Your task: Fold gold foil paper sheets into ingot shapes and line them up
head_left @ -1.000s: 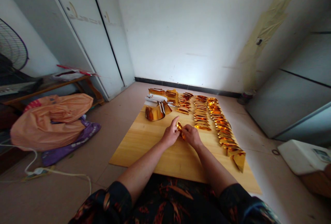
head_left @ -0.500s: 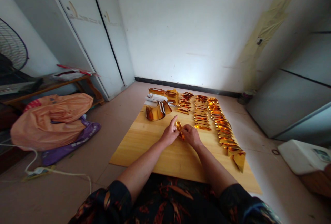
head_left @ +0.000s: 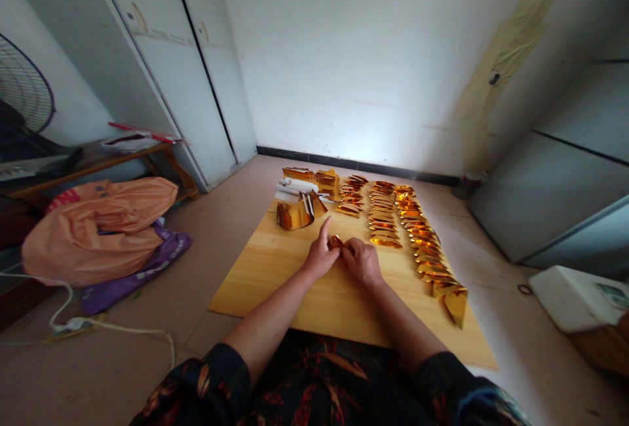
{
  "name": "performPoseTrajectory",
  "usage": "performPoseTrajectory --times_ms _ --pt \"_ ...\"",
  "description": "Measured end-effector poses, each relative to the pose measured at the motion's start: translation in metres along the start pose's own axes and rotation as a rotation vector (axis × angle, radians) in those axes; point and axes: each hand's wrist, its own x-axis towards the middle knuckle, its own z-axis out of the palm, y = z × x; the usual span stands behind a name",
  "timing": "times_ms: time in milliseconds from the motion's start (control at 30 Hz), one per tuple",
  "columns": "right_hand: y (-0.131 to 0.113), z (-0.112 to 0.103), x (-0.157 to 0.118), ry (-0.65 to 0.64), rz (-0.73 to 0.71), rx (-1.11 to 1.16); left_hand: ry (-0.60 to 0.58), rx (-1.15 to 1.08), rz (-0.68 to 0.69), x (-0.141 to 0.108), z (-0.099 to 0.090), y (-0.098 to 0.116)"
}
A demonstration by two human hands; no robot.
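Above the middle of the wooden board (head_left: 285, 282), both hands close on one small piece of gold foil paper (head_left: 335, 241). My left hand (head_left: 320, 254) pinches its left side, the index finger pointing up and away. On the other side my right hand (head_left: 362, 259) grips it with the fingers bent; much of the paper is hidden by the fingers. To the right lie rows of folded gold foil pieces (head_left: 384, 221), and a longer row (head_left: 427, 249) runs down the board's right side. Curved gold foil sheets (head_left: 293, 213) rest beyond my left hand.
A white bundle (head_left: 297, 185) and more gold sheets (head_left: 327, 182) lie at the board's far left. Left on the floor are an orange bag (head_left: 98, 236), a purple bag (head_left: 142, 275) and a cable (head_left: 132, 329). A white box (head_left: 580, 298) stands right, below a grey cabinet (head_left: 565, 164).
The gold paper between my hands has turned and shows less of itself. My right hand has rolled a little, moving slightly left; my left index finger points more upright.
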Motion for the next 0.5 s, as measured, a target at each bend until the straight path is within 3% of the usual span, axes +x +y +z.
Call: performPoseTrajectory --times_ms 500 --pt "0.0035 0.0078 -0.0027 0.081 -0.073 -0.06 0.065 0.029 -0.004 -0.0007 0.0032 0.0001"
